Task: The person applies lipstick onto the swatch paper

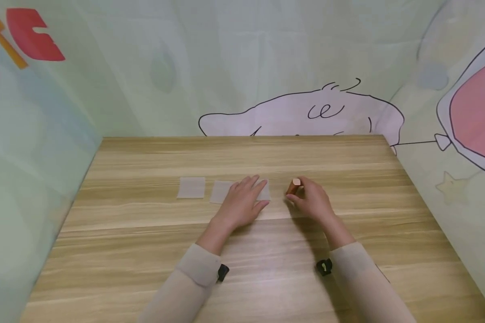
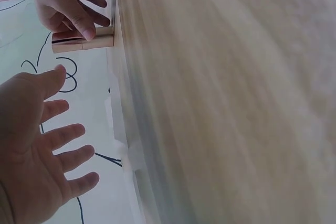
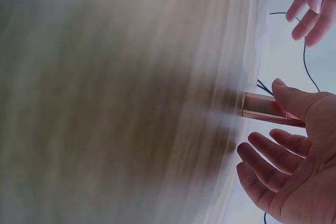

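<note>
**Bench inventory: tube, three paper squares, two hands**

Bench: light wood grain, walled on three sides by a pale printed cloth backdrop with cartoon outlines.

Tube: small, rose-gold, cylindrical. Stands on end on the bench, right of centre. In the right wrist view its base meets the wood.

Right hand: grip on the tube; thumb and forefinger pinch it near the top, the other fingers loosely curved beside it, not touching. The left wrist view shows the same pinch on the tube.

Left hand: grip wide, fingers straight and spread, palm down over the paper squares. Holds nothing. From the head view it lies on or just above the third square; contact cannot be told. Seen spread also in the left wrist view.

Paper squares: three pale, thin sheets in a row, left of the tube. First square lies clear at far left; second just beside it, partly under the left hand; third shows only an edge past the fingers, near the tube but apart from it.

Sleeves: beige, each with a dark wrist unit.
</note>
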Available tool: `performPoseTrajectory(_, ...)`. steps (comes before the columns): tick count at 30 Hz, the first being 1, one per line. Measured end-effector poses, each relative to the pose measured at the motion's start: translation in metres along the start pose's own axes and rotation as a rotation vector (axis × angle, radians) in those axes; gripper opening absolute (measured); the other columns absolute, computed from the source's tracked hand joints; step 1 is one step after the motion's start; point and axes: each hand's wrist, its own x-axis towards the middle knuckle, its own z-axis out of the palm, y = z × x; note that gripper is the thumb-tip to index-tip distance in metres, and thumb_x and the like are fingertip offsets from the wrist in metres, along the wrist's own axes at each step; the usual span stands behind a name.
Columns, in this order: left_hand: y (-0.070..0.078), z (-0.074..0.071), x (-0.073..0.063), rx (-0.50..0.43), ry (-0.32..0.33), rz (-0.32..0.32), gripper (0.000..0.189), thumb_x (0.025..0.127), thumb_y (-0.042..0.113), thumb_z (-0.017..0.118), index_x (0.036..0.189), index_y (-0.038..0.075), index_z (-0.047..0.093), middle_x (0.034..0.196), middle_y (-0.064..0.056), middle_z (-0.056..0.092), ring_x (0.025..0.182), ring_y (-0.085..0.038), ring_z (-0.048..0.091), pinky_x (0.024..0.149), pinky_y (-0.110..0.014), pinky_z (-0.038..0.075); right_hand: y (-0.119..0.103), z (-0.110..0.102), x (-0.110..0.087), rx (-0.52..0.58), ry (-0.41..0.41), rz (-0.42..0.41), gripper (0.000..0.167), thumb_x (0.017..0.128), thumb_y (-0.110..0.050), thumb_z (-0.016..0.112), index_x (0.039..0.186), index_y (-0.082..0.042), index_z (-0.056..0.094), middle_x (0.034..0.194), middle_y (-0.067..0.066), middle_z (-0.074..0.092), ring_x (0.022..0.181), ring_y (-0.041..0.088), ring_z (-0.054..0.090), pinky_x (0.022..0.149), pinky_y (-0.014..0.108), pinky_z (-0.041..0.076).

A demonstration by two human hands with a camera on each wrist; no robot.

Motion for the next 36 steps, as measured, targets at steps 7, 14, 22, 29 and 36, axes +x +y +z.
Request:
performPoseTrajectory(7,0.003,0.0,0.005,-0.007,-0.006,0.006,0.061,0.104,0.043,0.054,0.156,0.014,0.04,0.163,-0.012,0.032,0.15,-0.034,0.028,0.12,-0.055,0.025,0.002,0.001,0.003,0.03,-0.008,-0.017,0.018,0.087,-0.015,0.081,0.095,-0.013,0.065,0.094,0.003,0.07,0.096,0.029,0.063,0.089,0.048,0.049)
performPoseTrajectory(14,0.005,0.001,0.009,-0.011,-0.012,0.006,0.061,0.104,0.043,0.054,0.156,0.014,0.039,0.163,-0.013,0.032,0.15,-0.034,0.028,0.12,-0.056,0.025,0.002,0.001,0.005,0.029,-0.026,0.014,0.022,0.087,-0.016,0.082,0.1,-0.008,0.065,0.098,0.009,0.07,0.105,0.036,0.064,0.095,0.051,0.05)
performPoseTrajectory(22,0.007,0.004,0.012,-0.02,-0.015,0.005,0.061,0.104,0.042,0.054,0.156,0.014,0.039,0.163,-0.013,0.032,0.15,-0.034,0.028,0.12,-0.055,0.024,0.003,0.003,0.006,0.054,-0.021,-0.011,0.018,0.085,-0.012,0.083,0.093,-0.01,0.066,0.093,0.006,0.071,0.105,0.034,0.066,0.097,0.051,0.05)
performPoseTrajectory(29,0.006,0.004,0.009,-0.021,-0.02,-0.007,0.062,0.104,0.042,0.053,0.157,0.014,0.037,0.163,-0.013,0.03,0.151,-0.033,0.026,0.121,-0.053,0.022,0.003,0.005,0.008,0.064,-0.009,-0.026,0.013,0.084,-0.008,0.082,0.088,-0.009,0.07,0.091,0.006,0.074,0.099,0.031,0.069,0.093,0.049,0.051)
performPoseTrajectory(36,0.006,0.004,0.007,-0.042,-0.011,-0.007,0.061,0.104,0.04,0.055,0.157,0.014,0.038,0.163,-0.013,0.031,0.15,-0.032,0.027,0.121,-0.053,0.022,0.002,0.003,0.006,0.058,0.002,-0.03,0.013,0.083,-0.009,0.083,0.085,-0.009,0.071,0.086,0.005,0.073,0.093,0.029,0.069,0.089,0.048,0.052)
